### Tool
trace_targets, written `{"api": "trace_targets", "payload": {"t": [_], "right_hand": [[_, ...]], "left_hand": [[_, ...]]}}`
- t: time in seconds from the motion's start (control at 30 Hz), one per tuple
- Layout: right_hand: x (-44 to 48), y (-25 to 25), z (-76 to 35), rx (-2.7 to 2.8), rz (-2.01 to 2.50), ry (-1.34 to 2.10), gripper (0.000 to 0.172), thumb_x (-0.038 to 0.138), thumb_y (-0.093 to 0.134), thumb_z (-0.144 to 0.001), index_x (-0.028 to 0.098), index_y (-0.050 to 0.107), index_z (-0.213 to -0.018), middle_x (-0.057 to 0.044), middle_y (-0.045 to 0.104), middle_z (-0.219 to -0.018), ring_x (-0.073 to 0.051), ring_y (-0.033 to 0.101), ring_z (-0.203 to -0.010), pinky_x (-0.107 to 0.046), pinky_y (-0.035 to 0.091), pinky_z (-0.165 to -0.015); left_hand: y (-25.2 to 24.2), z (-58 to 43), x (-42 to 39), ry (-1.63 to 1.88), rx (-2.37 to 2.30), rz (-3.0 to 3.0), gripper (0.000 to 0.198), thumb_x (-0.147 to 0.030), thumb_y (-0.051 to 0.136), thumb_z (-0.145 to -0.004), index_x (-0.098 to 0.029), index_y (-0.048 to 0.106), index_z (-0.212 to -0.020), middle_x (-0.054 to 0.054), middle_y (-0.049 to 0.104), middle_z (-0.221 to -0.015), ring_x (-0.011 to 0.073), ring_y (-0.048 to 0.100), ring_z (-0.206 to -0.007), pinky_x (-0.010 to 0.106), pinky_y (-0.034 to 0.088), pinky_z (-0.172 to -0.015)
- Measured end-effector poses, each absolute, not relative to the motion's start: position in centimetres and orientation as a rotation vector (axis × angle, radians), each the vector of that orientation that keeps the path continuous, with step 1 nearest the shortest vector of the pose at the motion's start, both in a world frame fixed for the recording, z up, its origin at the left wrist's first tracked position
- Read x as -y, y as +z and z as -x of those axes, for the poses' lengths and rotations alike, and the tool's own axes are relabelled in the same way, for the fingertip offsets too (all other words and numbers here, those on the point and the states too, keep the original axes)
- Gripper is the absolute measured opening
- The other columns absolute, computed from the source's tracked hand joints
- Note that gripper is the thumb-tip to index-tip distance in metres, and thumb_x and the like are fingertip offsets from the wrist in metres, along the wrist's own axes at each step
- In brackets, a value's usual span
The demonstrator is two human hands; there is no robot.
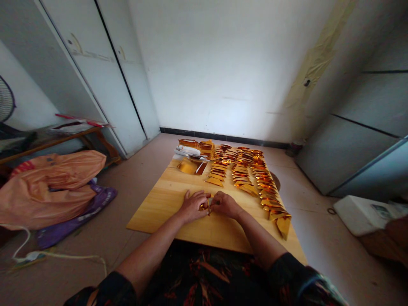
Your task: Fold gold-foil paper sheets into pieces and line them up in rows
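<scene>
Left of the gold foil [217, 175], illegible lettering [90, 215] on purple bag [76, 225].

A dark garment [188, 276] is flashing red and orange patterning at six o'clock, its sleeves [110, 289] are showing at seven and five, and the hands [227, 205] are going bare!

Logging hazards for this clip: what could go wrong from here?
1. The right row runs along the board's edge; its nearest pieces might get knocked off.
2. The right forearm lies close to that row's near end, so a sideways move could brush it.
3. The gold piece is small and between the fingers of the left hand and right hand; it might crease wrongly.
</scene>
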State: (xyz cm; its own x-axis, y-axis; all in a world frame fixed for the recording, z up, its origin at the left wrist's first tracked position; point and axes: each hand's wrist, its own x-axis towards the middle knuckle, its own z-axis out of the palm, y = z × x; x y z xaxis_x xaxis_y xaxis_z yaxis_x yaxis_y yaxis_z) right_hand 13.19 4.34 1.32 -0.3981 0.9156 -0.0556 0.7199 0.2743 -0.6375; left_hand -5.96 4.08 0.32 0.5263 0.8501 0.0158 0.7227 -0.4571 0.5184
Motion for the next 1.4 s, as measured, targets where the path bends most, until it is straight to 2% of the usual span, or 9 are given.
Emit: {"api": "trace_targets", "payload": {"t": [0.27, 0.67, 0.77, 0.87, 1.03, 1.2, 1.4], "right_hand": [[-4.3, 2.4, -12.2, 2.276, 1.74, 0.748, 0.012, 0.028, 0.067, -0.073, 0.018, 0.07, -0.078, -0.002, 0.063, -0.087, -0.013, 0.057, -0.076, -0.02, 0.037, -0.062], [-4.2, 2.2, -11.8, 2.263, 1.792, 0.687, 0.007, 0.024, 0.065, -0.075, 0.019, 0.07, -0.075, -0.003, 0.062, -0.086, -0.013, 0.056, -0.074, -0.02, 0.036, -0.06], [-4.3, 1.7, -12.3, 2.243, 1.679, 0.713, 0.008, 0.024, 0.068, -0.073, 0.021, 0.071, -0.079, -0.002, 0.062, -0.084, -0.013, 0.056, -0.074, -0.02, 0.038, -0.062], [-4.1, 0.9, -13.1, 2.279, 1.38, 0.833, 0.015, 0.019, 0.07, -0.07, 0.023, 0.073, -0.084, 0.0, 0.061, -0.086, -0.012, 0.057, -0.078, -0.02, 0.043, -0.067], [-3.4, -0.2, -14.3, 2.273, 1.116, 0.811, 0.014, 0.01, 0.065, -0.073, 0.021, 0.073, -0.075, -0.002, 0.06, -0.086, -0.012, 0.059, -0.078, -0.021, 0.045, -0.07], [-3.0, -0.9, -14.6, 2.351, 0.926, 0.682, 0.014, 0.016, 0.064, -0.08, 0.025, 0.074, -0.084, -0.002, 0.061, -0.088, -0.013, 0.059, -0.082, -0.023, 0.045, -0.073], [-3.3, -1.0, -14.8, 2.406, 0.857, 0.685, 0.012, 0.02, 0.061, -0.083, 0.023, 0.073, -0.082, -0.003, 0.064, -0.085, -0.013, 0.059, -0.079, -0.024, 0.045, -0.074]], "left_hand": [[0.3, 6.1, -4.2, 0.349, -1.291, -2.327, 0.013, -0.035, 0.064, -0.076, -0.024, 0.061, -0.081, 0.001, 0.053, -0.137, 0.0297, 0.037, -0.134, 0.063, 0.009, -0.109], [0.4, 6.0, -4.1, 0.339, -1.284, -2.312, 0.014, -0.036, 0.063, -0.076, -0.024, 0.061, -0.081, 0.001, 0.053, -0.138, 0.0291, 0.036, -0.134, 0.063, 0.006, -0.11], [0.3, 6.0, -4.2, 0.345, -1.282, -2.318, 0.016, -0.039, 0.064, -0.076, -0.024, 0.061, -0.082, 0.002, 0.052, -0.138, 0.0293, 0.036, -0.134, 0.062, 0.005, -0.11], [0.2, 6.1, -4.2, 0.352, -1.274, -2.32, 0.016, -0.039, 0.064, -0.076, -0.024, 0.061, -0.082, 0.002, 0.053, -0.137, 0.0294, 0.036, -0.134, 0.062, 0.006, -0.11], [0.2, 6.1, -4.1, 0.367, -1.268, -2.324, 0.017, -0.039, 0.065, -0.076, -0.024, 0.06, -0.082, 0.002, 0.053, -0.137, 0.0289, 0.037, -0.133, 0.062, 0.009, -0.11], [0.3, 6.1, -4.1, 0.355, -1.269, -2.323, 0.018, -0.039, 0.064, -0.076, -0.023, 0.06, -0.081, 0.002, 0.052, -0.138, 0.0297, 0.037, -0.133, 0.062, 0.008, -0.11], [0.4, 6.1, -4.0, 0.352, -1.269, -2.314, 0.017, -0.035, 0.067, -0.072, -0.024, 0.059, -0.082, 0.0, 0.052, -0.139, 0.0291, 0.036, -0.134, 0.064, 0.006, -0.109]]}}
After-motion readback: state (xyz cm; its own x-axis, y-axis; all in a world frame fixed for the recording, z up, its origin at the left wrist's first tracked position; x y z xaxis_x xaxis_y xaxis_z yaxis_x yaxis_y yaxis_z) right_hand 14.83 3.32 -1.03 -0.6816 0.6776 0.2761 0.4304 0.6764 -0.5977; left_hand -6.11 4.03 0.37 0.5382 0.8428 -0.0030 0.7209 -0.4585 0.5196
